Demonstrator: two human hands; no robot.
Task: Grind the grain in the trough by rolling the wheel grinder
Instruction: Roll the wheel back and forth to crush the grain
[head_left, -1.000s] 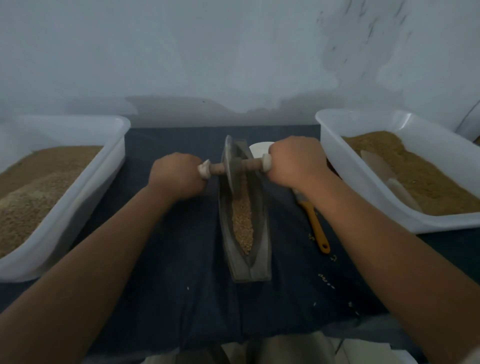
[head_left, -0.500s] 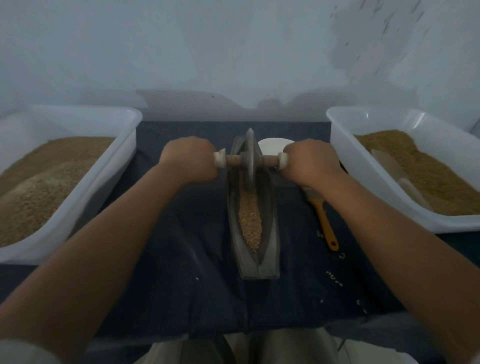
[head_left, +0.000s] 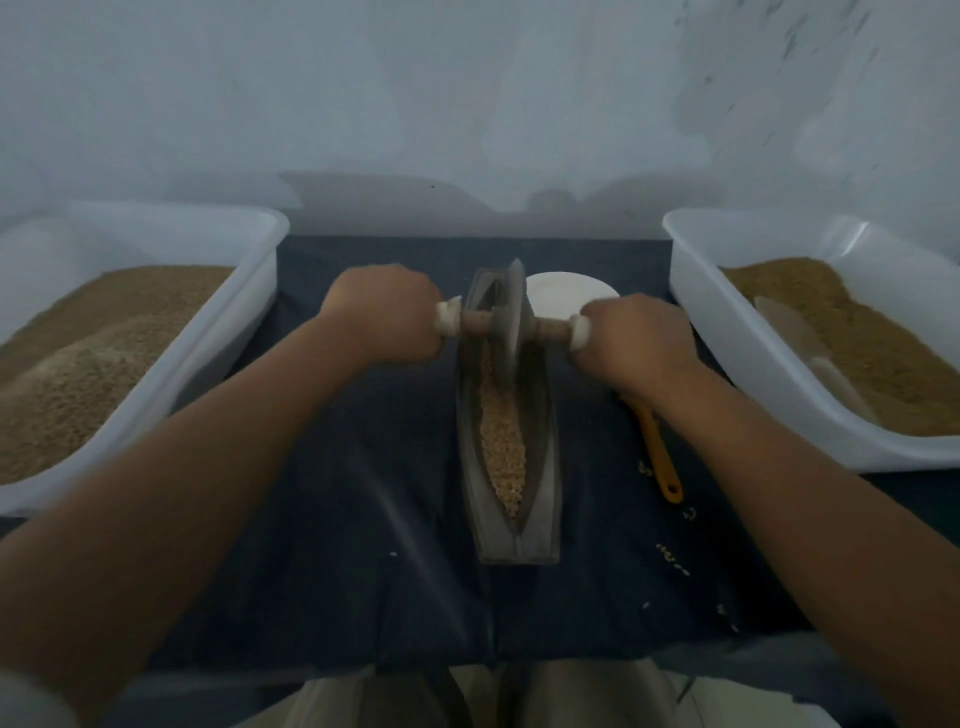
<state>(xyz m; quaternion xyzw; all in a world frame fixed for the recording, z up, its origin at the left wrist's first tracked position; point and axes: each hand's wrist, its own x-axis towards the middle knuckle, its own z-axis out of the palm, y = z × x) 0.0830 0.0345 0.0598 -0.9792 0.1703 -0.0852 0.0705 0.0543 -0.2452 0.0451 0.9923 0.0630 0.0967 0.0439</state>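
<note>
A narrow grey boat-shaped trough (head_left: 545, 467) lies lengthwise on the dark cloth, with tan grain (head_left: 501, 441) along its groove. The grey wheel grinder (head_left: 514, 317) stands on edge at the trough's far end, on a wooden axle with pale end caps. My left hand (head_left: 387, 319) grips the axle's left handle. My right hand (head_left: 631, 340) grips the right handle. Both fists hide the handle ends.
A white tub (head_left: 260, 270) of tan grain sits at the left, and another white tub (head_left: 727, 332) of browner meal with a pale scoop (head_left: 810, 358) at the right. A white bowl (head_left: 566, 293) stands behind the trough. An orange-handled brush (head_left: 660, 457) and stray grains lie right of it.
The wheel has stayed near the trough's far end while tilting from leaning left to nearly upright. The view has shifted slightly, so both hands sit lower and more centred.
</note>
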